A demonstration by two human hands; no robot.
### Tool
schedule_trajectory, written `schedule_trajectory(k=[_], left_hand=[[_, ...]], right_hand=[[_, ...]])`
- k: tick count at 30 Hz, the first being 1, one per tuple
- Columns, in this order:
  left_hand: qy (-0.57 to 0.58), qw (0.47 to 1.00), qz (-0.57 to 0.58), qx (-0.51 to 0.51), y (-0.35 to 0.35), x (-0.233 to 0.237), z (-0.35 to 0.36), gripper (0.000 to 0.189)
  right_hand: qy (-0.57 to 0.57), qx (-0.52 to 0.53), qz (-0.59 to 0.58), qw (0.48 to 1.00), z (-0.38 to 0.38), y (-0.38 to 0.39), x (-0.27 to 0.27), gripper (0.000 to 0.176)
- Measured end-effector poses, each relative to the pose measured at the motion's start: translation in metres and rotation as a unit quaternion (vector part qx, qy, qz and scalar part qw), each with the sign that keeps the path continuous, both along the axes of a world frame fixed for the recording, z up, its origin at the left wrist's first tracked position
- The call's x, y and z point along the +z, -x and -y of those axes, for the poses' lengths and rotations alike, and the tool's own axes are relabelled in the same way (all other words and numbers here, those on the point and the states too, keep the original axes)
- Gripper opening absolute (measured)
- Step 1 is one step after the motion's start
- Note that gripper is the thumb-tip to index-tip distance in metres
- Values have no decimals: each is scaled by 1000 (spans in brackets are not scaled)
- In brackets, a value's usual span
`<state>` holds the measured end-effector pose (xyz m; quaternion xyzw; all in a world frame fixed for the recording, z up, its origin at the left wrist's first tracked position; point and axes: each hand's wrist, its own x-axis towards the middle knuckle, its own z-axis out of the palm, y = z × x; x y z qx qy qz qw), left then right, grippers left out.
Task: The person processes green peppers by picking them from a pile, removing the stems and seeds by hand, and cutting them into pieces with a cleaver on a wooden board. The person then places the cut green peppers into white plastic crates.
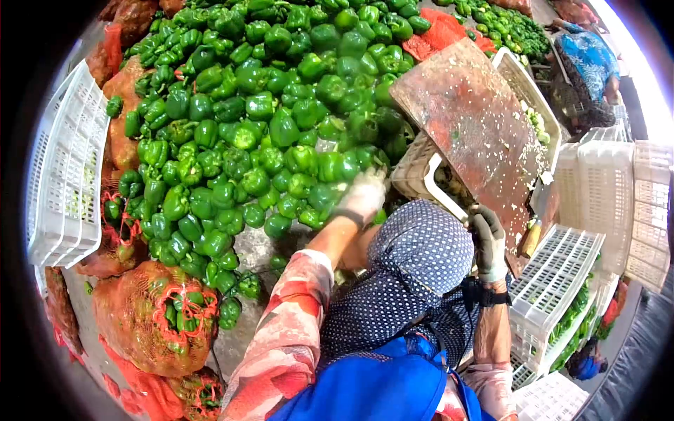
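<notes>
My left hand (368,192), in a pale glove, reaches into the lower right edge of a big pile of green peppers (284,128). Its fingers are smeared by motion, so what they hold cannot be made out. Gloved in grey and white, my right hand (489,238) is beside the lower edge of a worn, seed-strewn board (484,119); its fingers are curled and their contents are hidden. Near it lies a knife with a yellowish handle (531,239). A dotted head covering (421,245) sits between the two arms, hiding what is beneath.
White crates stand at the left (69,168) and right (554,277). A crate with a white rim (440,189) sits under the board. Orange net sacks (133,330) of peppers fill the lower left. Another person in patterned blue (588,63) is at the upper right.
</notes>
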<state>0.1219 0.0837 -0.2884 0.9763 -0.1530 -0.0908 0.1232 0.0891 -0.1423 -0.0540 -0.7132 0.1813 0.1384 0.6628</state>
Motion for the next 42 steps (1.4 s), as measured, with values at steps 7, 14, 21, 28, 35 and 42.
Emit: schedule_trajectory(k=[7, 14, 21, 28, 35, 42], left_hand=[[42, 982, -174, 53, -8, 63, -18, 33], [178, 961, -188, 94, 27, 71, -65, 54], [649, 729, -154, 156, 52, 139, -121, 60], [833, 509, -181, 117, -11, 231, -78, 57], [548, 800, -245, 12, -104, 277, 41, 56], [656, 682, -324, -27, -133, 233, 87, 54]], right_hand=[[-5, 13, -1, 1000, 4, -2, 0, 24], [-24, 7, 17, 1000, 6, 5, -6, 25], [-33, 17, 0, 999, 7, 2, -1, 28], [202, -31, 125, 971, 79, 3, 55, 35], [551, -49, -39, 832, 207, 0, 32, 55], [466, -5, 3, 885, 187, -18, 26, 68]])
